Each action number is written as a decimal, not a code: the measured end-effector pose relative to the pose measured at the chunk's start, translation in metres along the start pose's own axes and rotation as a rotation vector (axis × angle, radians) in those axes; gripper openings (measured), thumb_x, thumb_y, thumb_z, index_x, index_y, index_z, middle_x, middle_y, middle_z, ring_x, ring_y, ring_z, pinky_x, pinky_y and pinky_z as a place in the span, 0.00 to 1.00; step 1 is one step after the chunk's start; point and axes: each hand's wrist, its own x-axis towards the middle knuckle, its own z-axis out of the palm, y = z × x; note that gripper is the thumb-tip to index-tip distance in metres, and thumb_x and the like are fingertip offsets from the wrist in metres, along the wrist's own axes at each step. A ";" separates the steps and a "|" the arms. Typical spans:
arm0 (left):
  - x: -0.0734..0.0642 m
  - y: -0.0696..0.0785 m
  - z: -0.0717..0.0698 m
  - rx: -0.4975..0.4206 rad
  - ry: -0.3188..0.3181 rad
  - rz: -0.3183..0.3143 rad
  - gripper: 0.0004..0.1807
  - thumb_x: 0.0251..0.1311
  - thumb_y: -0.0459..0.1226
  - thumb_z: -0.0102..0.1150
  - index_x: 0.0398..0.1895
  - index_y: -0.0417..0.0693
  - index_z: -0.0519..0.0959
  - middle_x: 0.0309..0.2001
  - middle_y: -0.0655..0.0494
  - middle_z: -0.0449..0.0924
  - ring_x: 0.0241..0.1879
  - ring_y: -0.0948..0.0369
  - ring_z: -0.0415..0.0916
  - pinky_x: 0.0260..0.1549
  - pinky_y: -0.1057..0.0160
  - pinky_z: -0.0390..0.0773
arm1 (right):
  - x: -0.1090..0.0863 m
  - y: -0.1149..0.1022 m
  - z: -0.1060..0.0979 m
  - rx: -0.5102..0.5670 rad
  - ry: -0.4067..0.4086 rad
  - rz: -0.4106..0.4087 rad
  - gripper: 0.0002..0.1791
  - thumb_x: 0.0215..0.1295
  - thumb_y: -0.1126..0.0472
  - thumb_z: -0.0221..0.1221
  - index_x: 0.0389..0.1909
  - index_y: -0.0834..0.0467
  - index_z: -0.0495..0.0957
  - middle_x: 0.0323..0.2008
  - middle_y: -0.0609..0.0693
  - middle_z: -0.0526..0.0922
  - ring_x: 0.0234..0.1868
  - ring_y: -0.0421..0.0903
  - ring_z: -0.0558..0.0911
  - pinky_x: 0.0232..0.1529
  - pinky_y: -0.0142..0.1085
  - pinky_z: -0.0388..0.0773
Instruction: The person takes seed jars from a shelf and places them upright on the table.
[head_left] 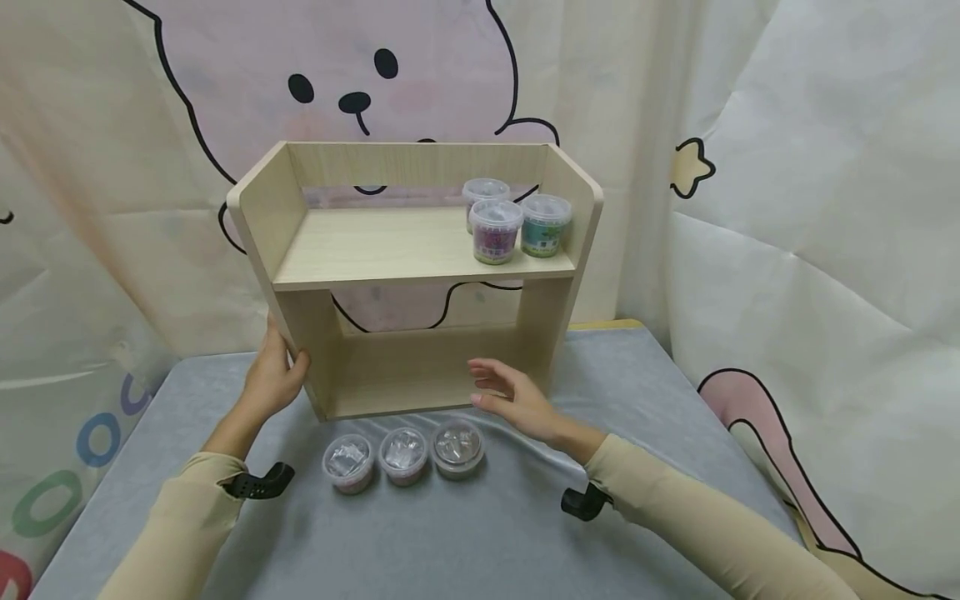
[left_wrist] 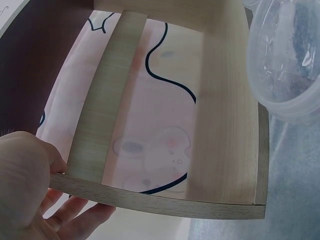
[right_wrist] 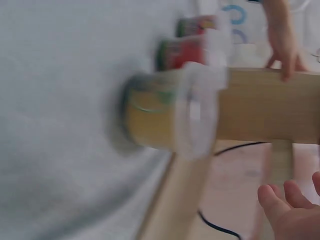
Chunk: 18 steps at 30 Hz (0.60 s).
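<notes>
A light wooden two-tier shelf [head_left: 375,242] stands on the table. My left hand [head_left: 272,379] grips the edge of its left side panel; the left wrist view shows the thumb inside and fingers outside. My right hand [head_left: 517,402] holds nothing, its fingers loosely bent before the lower compartment. Two clear-lidded plastic tubs, one purple [head_left: 495,237] and one teal [head_left: 545,229], stand at the upper tier's right end, with a third tub [head_left: 483,190] behind. Before the shelf, three lidded tubs form a row: left [head_left: 348,462], middle [head_left: 403,457] and right [head_left: 457,450]. The right wrist view is blurred; its nearest tub [right_wrist: 155,107] looks yellow.
A grey-blue cloth [head_left: 360,550] covers the table. Printed curtains [head_left: 600,108] hang behind and at both sides, close behind the shelf. Black wrist straps, one left [head_left: 258,482] and one right [head_left: 587,502], sit over the sleeves.
</notes>
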 end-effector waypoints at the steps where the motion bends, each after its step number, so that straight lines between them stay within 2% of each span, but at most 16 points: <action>1: 0.000 0.000 0.000 -0.001 0.000 0.000 0.47 0.63 0.28 0.50 0.81 0.45 0.37 0.70 0.24 0.58 0.65 0.28 0.64 0.55 0.28 0.65 | 0.001 -0.005 -0.004 0.002 0.002 -0.008 0.32 0.70 0.61 0.59 0.73 0.63 0.63 0.70 0.66 0.69 0.70 0.64 0.71 0.69 0.54 0.71; 6: 0.001 0.000 0.000 -0.005 -0.002 0.006 0.47 0.62 0.27 0.50 0.80 0.45 0.37 0.70 0.24 0.58 0.67 0.28 0.62 0.57 0.28 0.64 | 0.006 -0.030 -0.020 -0.010 0.014 -0.044 0.33 0.71 0.59 0.57 0.74 0.60 0.62 0.71 0.64 0.69 0.72 0.62 0.70 0.68 0.54 0.72; 11: 0.000 0.000 0.000 -0.002 -0.009 0.010 0.47 0.63 0.28 0.50 0.81 0.46 0.36 0.70 0.24 0.58 0.66 0.27 0.62 0.56 0.28 0.64 | 0.011 -0.054 -0.033 0.005 0.035 -0.073 0.33 0.71 0.60 0.56 0.75 0.61 0.60 0.72 0.65 0.67 0.72 0.63 0.69 0.69 0.55 0.71; 18: -0.001 -0.001 0.000 -0.009 -0.010 0.019 0.47 0.64 0.28 0.49 0.81 0.46 0.36 0.70 0.24 0.58 0.66 0.27 0.62 0.56 0.27 0.64 | 0.018 -0.081 -0.054 0.037 0.138 -0.085 0.32 0.71 0.64 0.53 0.75 0.61 0.59 0.73 0.64 0.66 0.73 0.62 0.69 0.71 0.56 0.67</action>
